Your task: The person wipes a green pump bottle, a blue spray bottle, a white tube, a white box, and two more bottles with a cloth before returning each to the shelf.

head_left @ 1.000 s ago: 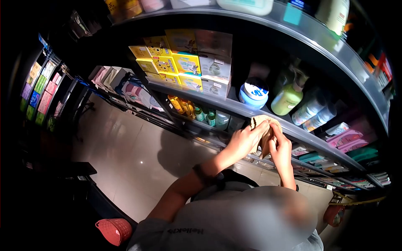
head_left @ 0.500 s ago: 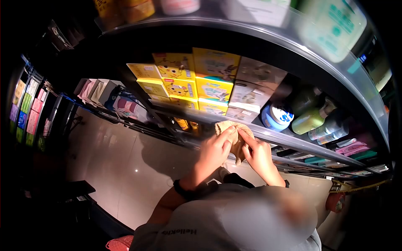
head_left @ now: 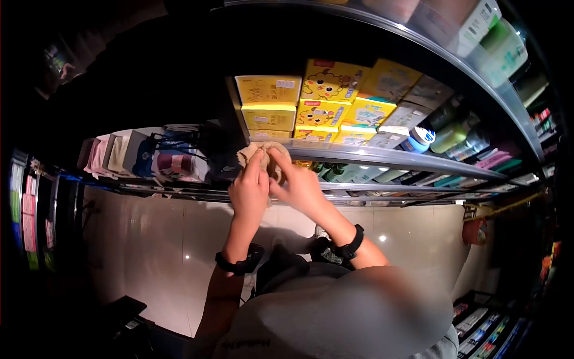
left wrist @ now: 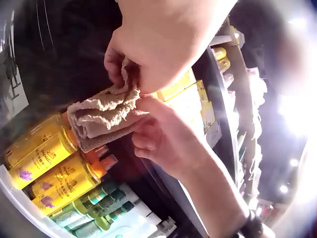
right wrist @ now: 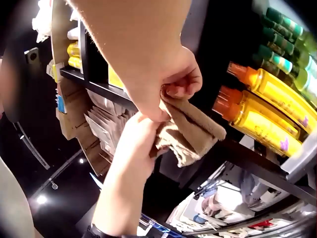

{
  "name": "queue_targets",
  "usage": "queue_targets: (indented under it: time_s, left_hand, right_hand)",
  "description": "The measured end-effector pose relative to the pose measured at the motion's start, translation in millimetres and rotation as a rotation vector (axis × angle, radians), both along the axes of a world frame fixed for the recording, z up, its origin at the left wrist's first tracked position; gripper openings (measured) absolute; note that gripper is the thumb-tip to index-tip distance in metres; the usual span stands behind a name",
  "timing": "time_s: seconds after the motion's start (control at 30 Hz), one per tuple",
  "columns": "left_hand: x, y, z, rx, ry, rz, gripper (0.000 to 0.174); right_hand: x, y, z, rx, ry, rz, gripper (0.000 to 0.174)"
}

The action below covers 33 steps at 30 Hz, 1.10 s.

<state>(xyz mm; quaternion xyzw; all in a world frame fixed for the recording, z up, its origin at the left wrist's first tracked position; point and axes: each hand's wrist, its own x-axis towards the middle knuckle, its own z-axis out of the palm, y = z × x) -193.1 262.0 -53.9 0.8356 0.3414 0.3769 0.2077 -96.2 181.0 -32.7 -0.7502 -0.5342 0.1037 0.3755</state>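
Note:
A folded tan terry cloth (head_left: 266,151) is held in both hands at the front edge of the shelf, near its left end. My left hand (head_left: 249,190) pinches the cloth from the left, and my right hand (head_left: 297,186) pinches it from the right, the two almost meeting. In the left wrist view the cloth (left wrist: 104,116) hangs in folds below the fingers. Seen from the right wrist, the cloth (right wrist: 190,131) droops near orange-capped yellow bottles (right wrist: 267,99). Stacked yellow boxes (head_left: 326,110) stand just behind and right of the hands.
A blue tub (head_left: 417,141) and a green pump bottle (head_left: 449,137) stand farther right on the shelf. Above, a curved-looking upper shelf edge (head_left: 412,33) crosses the view. Folded textiles (head_left: 176,161) sit to the left. Below lies a pale tiled floor (head_left: 155,239).
Both hands have moved left along the shelf front with the cloth, from before the blue tub to the left end by the yellow boxes. The head view has turned too.

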Motion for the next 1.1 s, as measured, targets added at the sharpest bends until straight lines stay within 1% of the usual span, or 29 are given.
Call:
queue_targets:
  time_s: [0.03,0.1,0.17,0.3,0.4,0.43,0.47,0.57,0.6,0.67,0.73,0.77,0.8,0.87,0.9,0.93,1.0,1.03,1.07,1.1]
  left_hand:
    - [0.7,-1.5,-1.3,0.010,0.034,-0.001,0.034]
    - [5.1,-4.6,-1.6,0.026,0.068,-0.019,0.034]
    - [11.7,-11.6,-1.0,-0.009,-0.015,-0.102,0.034]
    - [36.5,-35.2,-2.2,-0.004,-0.027,-0.201,0.035]
    - [63.7,-61.3,-1.3,0.032,-0.041,-0.260,0.036]
    - [69.8,-71.8,3.5,-0.116,0.058,-0.315,0.034]
    - [80.0,-82.1,3.7,-0.117,0.048,-0.329,0.034]
    - [118.1,-112.5,1.0,-0.133,-0.105,-0.548,0.040]
    - [130.3,-123.1,2.2,-0.148,-0.114,-0.620,0.042]
    - [153.7,-147.9,10.5,-0.183,0.036,-0.647,0.043]
    - [182.6,-169.4,5.6,-0.187,0.004,-0.712,0.043]
    - [196.7,-176.8,-2.4,-0.195,-0.034,-0.741,0.043]
    - [203.6,-185.4,4.7,-0.270,-0.039,-0.788,0.044]
    - [216.7,-196.2,5.8,-0.281,-0.042,-0.778,0.044]
    - [216.6,-200.2,7.1,-0.297,-0.030,-0.748,0.040]
    - [214.8,-200.9,7.6,-0.304,-0.032,-0.727,0.040]
    - [207.4,-195.2,11.7,-0.314,-0.118,-0.769,0.036]
    - [203.8,-190.4,12.7,-0.335,-0.072,-0.737,0.034]
    - [202.4,-183.8,7.3,-0.326,-0.199,-0.749,0.033]
    - [199.1,-173.3,4.3,-0.368,-0.282,-0.765,0.032]
  right_hand:
    - [-4.4,0.0,-7.9,0.052,-0.093,-0.023,0.055]
    - [-2.6,-1.2,-23.2,0.078,-0.136,-0.079,0.054]
    - [-0.1,-8.2,-30.0,0.113,-0.175,-0.155,0.050]
    - [19.7,-36.1,-34.2,0.147,-0.215,-0.261,0.047]
    - [41.3,-66.9,-32.7,0.095,-0.222,-0.314,0.051]
    - [48.4,-79.9,-30.1,0.025,-0.180,-0.347,0.053]
    - [57.2,-92.2,-27.8,0.023,-0.191,-0.359,0.053]
    - [86.5,-132.5,-24.4,0.121,-0.164,-0.489,0.053]
    - [97.1,-146.4,-23.2,0.133,-0.154,-0.534,0.052]
    - [116.6,-173.0,-15.3,0.140,-0.144,-0.615,0.046]
    - [137.7,-197.6,-12.0,0.165,-0.094,-0.707,0.040]
    - [146.1,-208.8,-6.8,0.127,-0.080,-0.738,0.038]
    - [155.4,-218.5,-8.2,0.147,-0.127,-0.758,0.038]
    - [170.1,-233.4,-7.7,0.202,-0.056,-0.715,0.038]
    - [173.3,-237.0,-3.9,0.197,0.028,-0.695,0.037]
    - [177.5,-238.5,-7.9,0.258,0.077,-0.655,0.037]
    - [180.0,-239.3,-4.6,0.222,0.241,-0.608,0.038]
    - [183.0,-236.1,-8.4,0.249,0.300,-0.560,0.038]
    - [180.0,-228.4,-8.2,0.296,0.308,-0.518,0.038]
    - [176.5,-219.8,-9.1,0.270,0.324,-0.466,0.039]
